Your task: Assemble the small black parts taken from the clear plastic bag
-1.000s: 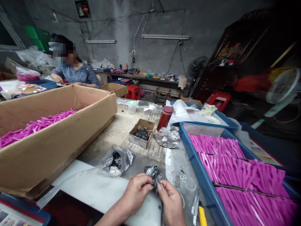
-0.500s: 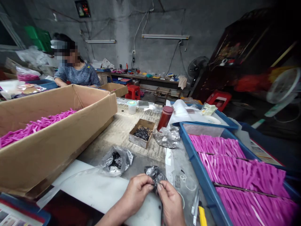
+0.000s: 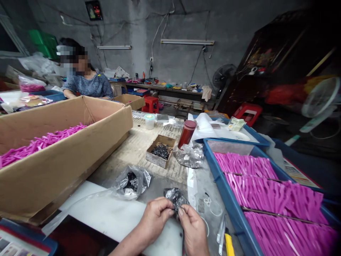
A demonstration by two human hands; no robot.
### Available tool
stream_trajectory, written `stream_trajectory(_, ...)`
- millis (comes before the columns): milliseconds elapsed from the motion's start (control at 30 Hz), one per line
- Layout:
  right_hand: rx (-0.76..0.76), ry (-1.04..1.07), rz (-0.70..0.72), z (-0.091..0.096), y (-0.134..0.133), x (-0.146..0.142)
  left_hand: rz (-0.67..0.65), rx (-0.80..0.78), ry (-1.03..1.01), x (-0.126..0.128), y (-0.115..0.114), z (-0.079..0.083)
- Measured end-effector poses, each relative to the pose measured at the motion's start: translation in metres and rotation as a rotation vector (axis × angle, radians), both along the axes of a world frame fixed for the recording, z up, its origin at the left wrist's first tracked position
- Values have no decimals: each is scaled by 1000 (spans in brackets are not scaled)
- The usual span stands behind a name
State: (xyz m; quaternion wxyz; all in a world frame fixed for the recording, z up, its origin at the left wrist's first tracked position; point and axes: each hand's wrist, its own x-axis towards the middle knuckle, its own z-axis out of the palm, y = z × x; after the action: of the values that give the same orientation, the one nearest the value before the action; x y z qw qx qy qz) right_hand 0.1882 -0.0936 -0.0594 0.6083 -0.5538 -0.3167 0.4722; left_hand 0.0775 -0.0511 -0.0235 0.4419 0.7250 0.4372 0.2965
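Observation:
My left hand [image 3: 157, 217] and my right hand [image 3: 192, 227] meet near the front of the table. Thumb and forefinger of each are pinched together at the near end of a small plastic bag [image 3: 174, 196] with dark contents. The fingertips cover the spot where they grip it. Left of the hands lies an open clear plastic bag [image 3: 131, 183] holding small black parts. Beneath my left forearm is a whitish sheet [image 3: 112, 213].
A cardboard box [image 3: 106, 138] of pink strips stands left; a blue tray [image 3: 226, 192] of pink strips stands right. Between them are a small carton [image 3: 157, 161] of black parts and a red canister [image 3: 187, 134]. A yellow-handled cutter [image 3: 228, 243] lies near right. A co-worker [image 3: 87, 83] sits far left.
My hands and the bag between them stay almost in place. The co-worker at the back left has shifted very slightly.

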Motion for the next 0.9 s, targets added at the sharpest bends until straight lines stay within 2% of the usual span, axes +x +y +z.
stream_trajectory(367, 12, 23, 0, -5, 1, -3, 16, 30, -9, 2, -2, -1)
stream_trajectory(633, 33, -91, -33, -3, 0, -3, 40, 139, 30, 2, -3, -3)
stream_trajectory(900, 33, -185, -15, -4, -1, -2, 38, 108, 49, 3, -5, -1)
